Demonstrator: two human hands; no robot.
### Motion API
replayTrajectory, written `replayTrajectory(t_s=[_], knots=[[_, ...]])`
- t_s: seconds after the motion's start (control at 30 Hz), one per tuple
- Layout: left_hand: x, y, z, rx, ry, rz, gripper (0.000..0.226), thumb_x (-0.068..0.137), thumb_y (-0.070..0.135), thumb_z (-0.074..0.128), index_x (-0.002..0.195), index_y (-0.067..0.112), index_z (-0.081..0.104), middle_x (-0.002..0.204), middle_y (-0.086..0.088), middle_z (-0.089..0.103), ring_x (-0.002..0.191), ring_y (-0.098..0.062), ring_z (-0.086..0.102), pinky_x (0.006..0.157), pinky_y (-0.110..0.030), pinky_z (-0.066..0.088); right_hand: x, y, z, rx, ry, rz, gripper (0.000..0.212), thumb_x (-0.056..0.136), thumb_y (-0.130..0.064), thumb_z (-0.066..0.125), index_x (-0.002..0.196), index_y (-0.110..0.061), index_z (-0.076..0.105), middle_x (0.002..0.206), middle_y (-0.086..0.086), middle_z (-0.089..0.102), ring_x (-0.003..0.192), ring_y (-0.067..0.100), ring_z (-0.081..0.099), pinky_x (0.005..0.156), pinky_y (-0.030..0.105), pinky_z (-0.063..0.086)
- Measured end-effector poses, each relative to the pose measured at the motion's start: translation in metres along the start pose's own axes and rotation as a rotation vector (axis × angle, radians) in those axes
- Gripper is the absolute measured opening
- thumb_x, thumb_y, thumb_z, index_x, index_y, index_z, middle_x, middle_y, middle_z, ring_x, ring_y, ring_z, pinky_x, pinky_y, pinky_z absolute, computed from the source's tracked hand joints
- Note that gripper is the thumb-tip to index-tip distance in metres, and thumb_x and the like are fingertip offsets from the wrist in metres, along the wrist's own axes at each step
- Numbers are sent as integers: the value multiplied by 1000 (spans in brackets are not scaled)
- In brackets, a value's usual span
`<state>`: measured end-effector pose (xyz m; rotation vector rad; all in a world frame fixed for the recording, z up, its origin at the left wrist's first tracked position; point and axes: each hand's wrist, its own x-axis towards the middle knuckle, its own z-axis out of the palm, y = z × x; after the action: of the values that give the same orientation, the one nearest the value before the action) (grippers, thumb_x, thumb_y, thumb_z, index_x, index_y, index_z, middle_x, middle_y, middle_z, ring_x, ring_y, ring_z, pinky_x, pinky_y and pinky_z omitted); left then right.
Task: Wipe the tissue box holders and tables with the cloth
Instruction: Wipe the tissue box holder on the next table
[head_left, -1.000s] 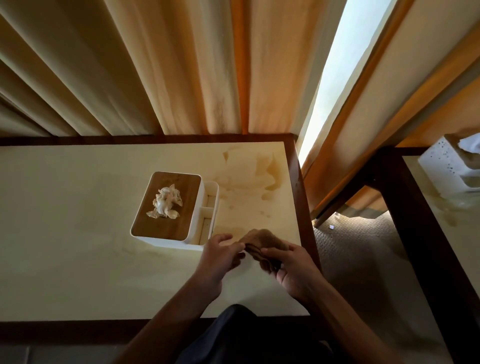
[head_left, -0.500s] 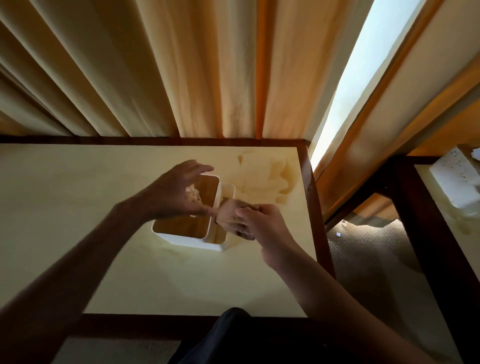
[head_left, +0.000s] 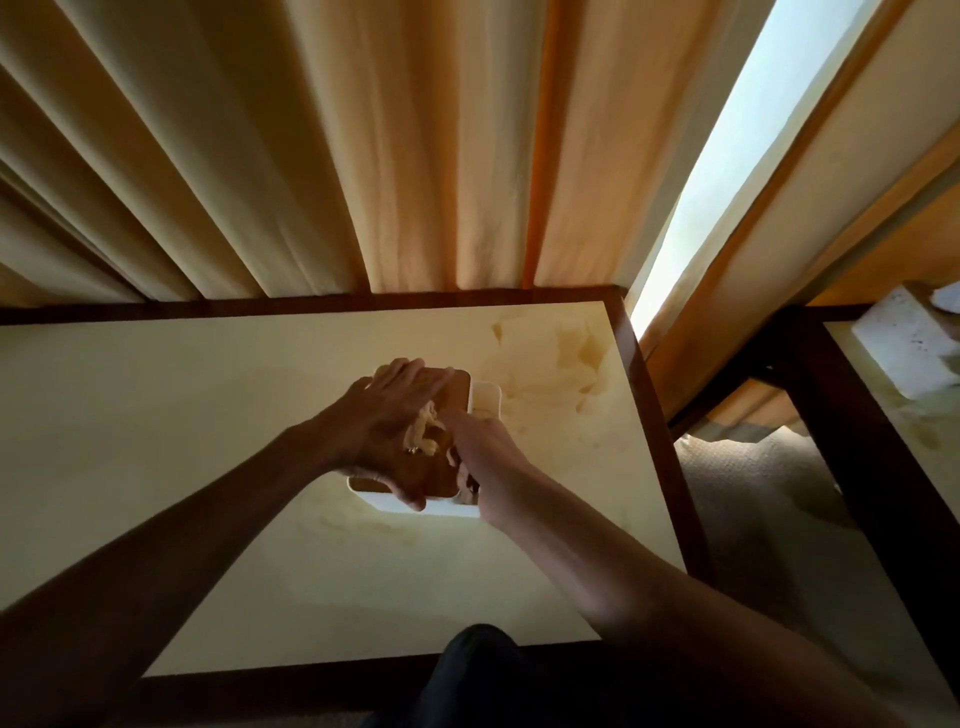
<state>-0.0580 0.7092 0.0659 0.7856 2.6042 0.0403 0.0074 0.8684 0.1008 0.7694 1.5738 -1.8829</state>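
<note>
**Both hands on the holder**

Your desk (head_left: 218, 415) carries the tissue box holder (head_left: 415, 499) right of centre. Your left hand (head_left: 387, 423) lies spread across its wooden lid; your right hand (head_left: 480, 457) presses the cloth (head_left: 464, 480) into its side compartment, fingers closed around it.

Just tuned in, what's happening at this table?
A person is cleaning the tissue box holder on the table. The left hand lies spread over its wooden lid, steadying it. The right hand is at the holder's right side, working down by the side compartment; the cloth barely shows under it. A second holder sits untouched on the next table.
</note>
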Motion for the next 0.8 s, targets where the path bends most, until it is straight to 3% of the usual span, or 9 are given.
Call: replayTrajectory(t_s=[0.1,0.2,0.23,0.33,0.43,0.53,0.6,0.73,0.8], knots=[[2,-4,7,-3,22,-3,154,39,91,67,146,35,-29,164,-6,-13,150,-27,-14,120,-57,11,-6,-1,1,-41,2,78,25,98,-28,59,117,-13,57,97,5,66,84,16,62,58,20,48],[0,-6,10,-25,35,12,153,42,90,67,147,35,-29,163,-6,-17,150,-27,-17,120,-58,6,-9,-2,-6,-58,-51,122,11,96,-22,64,94,-12,65,89,6,73,84,22,70,76,30,56],[-1,-6,10,-29,36,21,152,44,87,69,148,33,-28,163,-7,-17,149,-27,-17,120,-57,4,-7,-3,-5,-51,-47,119,10,94,-22,66,95,-12,67,90,7,76,88,23,73,81,33,58],[-1,-6,12,-29,54,35,153,46,86,71,149,28,-26,163,-8,-17,149,-27,-18,120,-56,3,2,0,8,-106,14,53,18,96,-25,60,105,-11,67,95,9,76,81,21,73,67,29,58],[-2,-6,14,-29,70,40,155,45,88,69,151,25,-25,163,-9,-18,149,-28,-18,121,-56,3,8,10,21,-112,118,15,17,97,-31,55,104,-16,61,104,10,71,94,23,68,78,36,55],[-4,-7,16,-69,85,52,152,48,86,69,151,26,-25,162,-7,-21,148,-26,-22,120,-54,-1,3,1,15,-142,103,76,20,100,-32,56,101,-14,62,88,7,71,79,19,67,70,29,50],[-1,-8,18,-74,98,53,151,47,88,68,150,29,-26,163,-6,-20,148,-25,-22,120,-57,2,0,-12,4,-150,45,108,25,100,-32,57,93,-10,67,76,7,74,70,20,70,66,29,54],[-2,-10,21,-104,117,64,150,49,86,70,151,28,-23,163,-5,-20,148,-26,-22,120,-56,1,12,-17,9,-131,87,151,38,98,-45,53,104,-13,71,90,10,77,84,26,73,80,38,58],[-4,-9,21,-111,128,81,148,50,86,69,152,27,-21,163,-6,-20,148,-26,-23,121,-55,1,17,-8,18,-142,157,174,39,99,-50,47,109,-17,67,94,7,75,83,23,69,69,32,50]])
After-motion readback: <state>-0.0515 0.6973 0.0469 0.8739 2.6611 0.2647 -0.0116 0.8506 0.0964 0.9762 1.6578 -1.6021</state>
